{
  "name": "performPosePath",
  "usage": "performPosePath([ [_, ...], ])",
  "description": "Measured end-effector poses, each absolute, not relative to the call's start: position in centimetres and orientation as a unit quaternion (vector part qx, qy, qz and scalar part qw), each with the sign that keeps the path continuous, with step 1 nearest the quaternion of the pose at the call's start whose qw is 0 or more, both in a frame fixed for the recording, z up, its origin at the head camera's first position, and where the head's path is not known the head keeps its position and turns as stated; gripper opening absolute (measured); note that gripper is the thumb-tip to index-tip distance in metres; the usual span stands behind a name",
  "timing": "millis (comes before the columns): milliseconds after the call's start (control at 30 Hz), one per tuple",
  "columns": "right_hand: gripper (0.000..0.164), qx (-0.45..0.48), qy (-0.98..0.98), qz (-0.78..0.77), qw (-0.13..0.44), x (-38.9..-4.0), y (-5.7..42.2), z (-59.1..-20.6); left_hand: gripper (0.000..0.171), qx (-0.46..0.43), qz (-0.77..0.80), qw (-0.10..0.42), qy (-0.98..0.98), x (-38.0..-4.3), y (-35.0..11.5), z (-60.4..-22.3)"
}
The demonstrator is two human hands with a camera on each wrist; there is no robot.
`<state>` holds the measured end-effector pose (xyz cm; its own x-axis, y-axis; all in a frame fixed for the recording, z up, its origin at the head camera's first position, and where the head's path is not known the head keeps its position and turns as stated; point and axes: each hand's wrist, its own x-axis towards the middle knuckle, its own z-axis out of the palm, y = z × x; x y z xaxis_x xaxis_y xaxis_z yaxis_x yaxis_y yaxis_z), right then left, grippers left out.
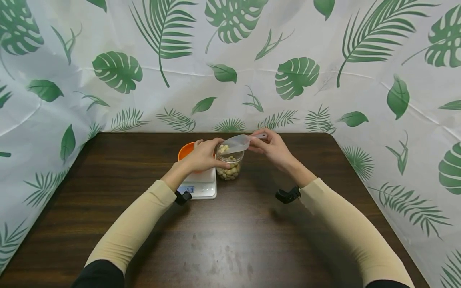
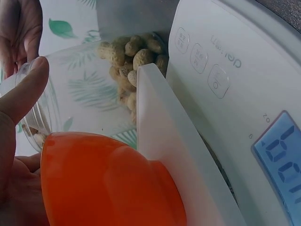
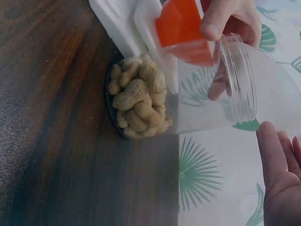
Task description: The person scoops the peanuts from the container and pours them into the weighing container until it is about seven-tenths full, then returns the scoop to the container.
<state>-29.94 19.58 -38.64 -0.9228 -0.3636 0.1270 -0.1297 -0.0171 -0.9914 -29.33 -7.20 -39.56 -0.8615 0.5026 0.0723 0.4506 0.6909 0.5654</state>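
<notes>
A clear, wide-mouthed jar with peanuts in its bottom stands upright on the table. My left hand grips it near the rim, thumb on the near side and fingers behind. My right hand pinches the handle of a translucent scoop tilted over the jar's mouth. A few peanuts lie in the scoop's lower end, toward the left hand. Just left of the jar, an orange bowl sits on a white kitchen scale, partly hidden by my left hand.
The scale's lit display faces the near side of the dark wooden table. Behind the table hangs a white sheet with green leaf prints, reaching round both sides. Black wrist bands hang below both forearms.
</notes>
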Motion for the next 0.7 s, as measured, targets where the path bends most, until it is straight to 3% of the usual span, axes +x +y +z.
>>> performPosePath([
  [700, 0.017, -0.159, 0.650, -0.740, 0.074, -29.6, 20.1, -40.3, 0.088, 0.263, 0.287, 0.044, 0.920, -29.2, -7.4, -39.7],
])
